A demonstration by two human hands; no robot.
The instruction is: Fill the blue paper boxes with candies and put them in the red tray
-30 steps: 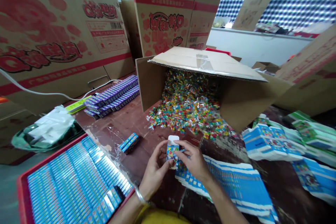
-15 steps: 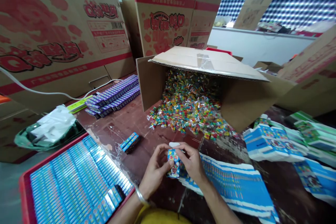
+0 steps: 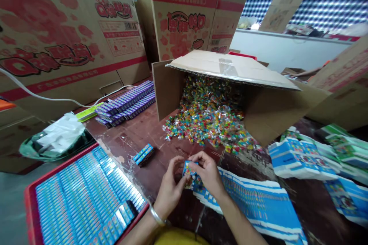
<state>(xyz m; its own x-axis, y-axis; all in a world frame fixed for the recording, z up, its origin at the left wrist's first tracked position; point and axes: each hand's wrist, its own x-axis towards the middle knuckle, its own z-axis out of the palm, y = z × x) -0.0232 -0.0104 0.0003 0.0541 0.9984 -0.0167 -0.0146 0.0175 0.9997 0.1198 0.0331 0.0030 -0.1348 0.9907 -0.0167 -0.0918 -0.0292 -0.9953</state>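
Between my two hands is a small blue printed candy box (image 3: 188,171), held above the near part of the table. My left hand (image 3: 171,183) grips its left side, thumb across the front. My right hand (image 3: 208,172) pinches its upper right edge with thumb and fingers. Just right of it lies a fanned row of flat blue cartons (image 3: 258,199), partly under my right forearm. Two small filled blue boxes (image 3: 143,154) stand together to the left. Beyond my hands, wrapped colourful candies (image 3: 207,122) spill from a tipped cardboard box (image 3: 230,65).
A red tray (image 3: 28,214) packed with rows of blue boxes sits at lower left. Behind it are a green bag (image 3: 31,149) with white scraps, a power strip (image 3: 89,112) and stacked purple boxes (image 3: 126,101). More flat cartons (image 3: 304,157) lie right. Large cartons (image 3: 189,19) stand behind.
The box's white top flap, visible earlier, no longer shows; the right fingers are now at the box's top edge. The whole view has shifted slightly.
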